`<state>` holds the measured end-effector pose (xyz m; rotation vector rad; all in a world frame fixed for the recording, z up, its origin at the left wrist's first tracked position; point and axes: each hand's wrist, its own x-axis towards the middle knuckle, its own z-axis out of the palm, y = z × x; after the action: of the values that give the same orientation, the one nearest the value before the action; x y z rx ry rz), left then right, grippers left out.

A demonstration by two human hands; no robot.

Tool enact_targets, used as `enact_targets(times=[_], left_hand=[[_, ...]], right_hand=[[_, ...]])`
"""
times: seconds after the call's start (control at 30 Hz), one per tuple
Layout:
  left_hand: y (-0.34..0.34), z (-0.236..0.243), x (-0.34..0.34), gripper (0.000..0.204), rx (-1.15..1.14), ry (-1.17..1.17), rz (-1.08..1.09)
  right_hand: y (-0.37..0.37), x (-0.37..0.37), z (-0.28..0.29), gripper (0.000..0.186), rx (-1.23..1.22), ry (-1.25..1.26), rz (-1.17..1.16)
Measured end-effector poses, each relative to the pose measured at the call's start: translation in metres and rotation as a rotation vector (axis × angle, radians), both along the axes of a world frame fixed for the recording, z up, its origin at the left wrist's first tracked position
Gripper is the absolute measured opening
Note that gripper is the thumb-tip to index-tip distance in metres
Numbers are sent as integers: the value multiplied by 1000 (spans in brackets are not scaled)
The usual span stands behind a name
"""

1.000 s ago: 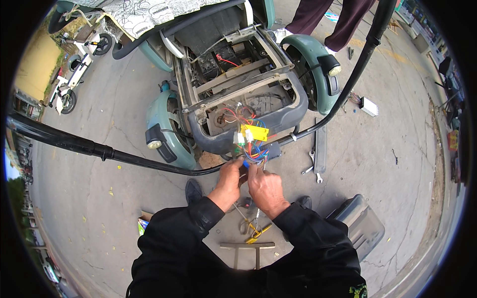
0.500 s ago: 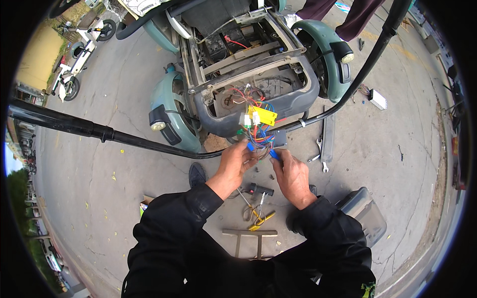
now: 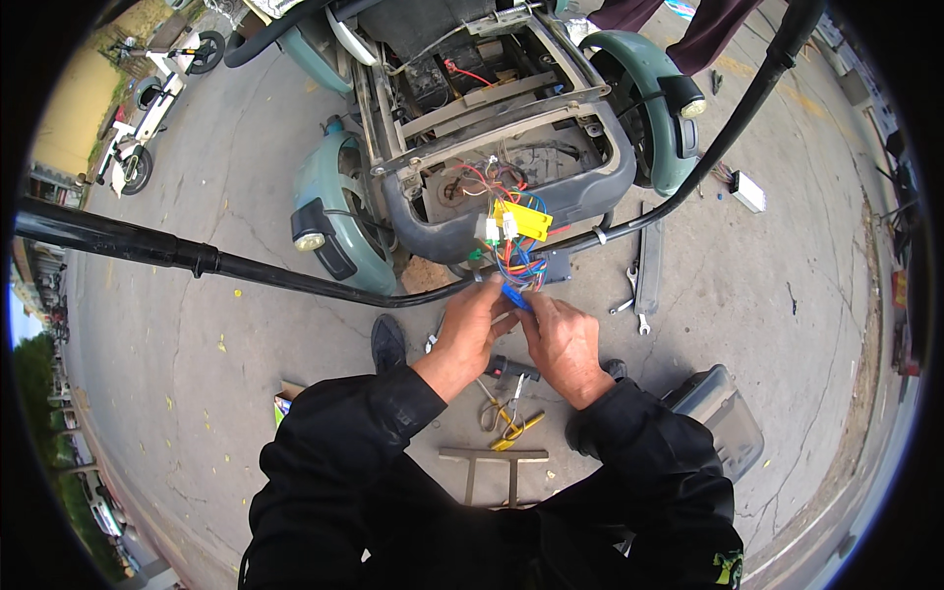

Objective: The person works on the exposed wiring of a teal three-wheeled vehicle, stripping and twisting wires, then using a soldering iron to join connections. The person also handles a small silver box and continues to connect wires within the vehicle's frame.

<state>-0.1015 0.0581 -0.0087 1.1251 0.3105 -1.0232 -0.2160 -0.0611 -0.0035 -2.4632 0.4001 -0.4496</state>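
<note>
My left hand (image 3: 464, 332) and my right hand (image 3: 567, 344) meet in front of the vehicle, each closed in a pinch. Between their fingertips sits a blue wire connector (image 3: 514, 296), its two halves now end to end; whether they are locked together I cannot tell. Coloured wires (image 3: 521, 264) run up from it into a tangled bundle. Just above hang white connectors (image 3: 508, 225), a small green connector (image 3: 476, 255) and a yellow tag (image 3: 524, 220). A dark flat box (image 3: 557, 266) lies beside the wires, to the right.
A stripped green four-wheeled vehicle frame (image 3: 615, 182) stands ahead, with a black bar (image 3: 236, 270) curving around it. On the ground lie wrenches (image 3: 643, 324), yellow-handled scissors (image 3: 516, 433), a black tool (image 3: 511, 368) and a grey bin (image 3: 726, 418). A person's trouser leg (image 3: 710, 34) shows behind.
My right hand has moved left toward my left hand. The two blue connector pieces, apart before, now meet between my fingers.
</note>
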Motion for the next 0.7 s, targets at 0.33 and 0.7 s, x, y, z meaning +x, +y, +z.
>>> enact_targets(times=[0.33,0.7], left_hand=[[-5,-2,0,23,-9,27,9],[0,-5,-2,23,14,53,-75]], right_hand=[[0,2,-1,18,7,37,-41],[-3,1,-1,17,-10,44,40]])
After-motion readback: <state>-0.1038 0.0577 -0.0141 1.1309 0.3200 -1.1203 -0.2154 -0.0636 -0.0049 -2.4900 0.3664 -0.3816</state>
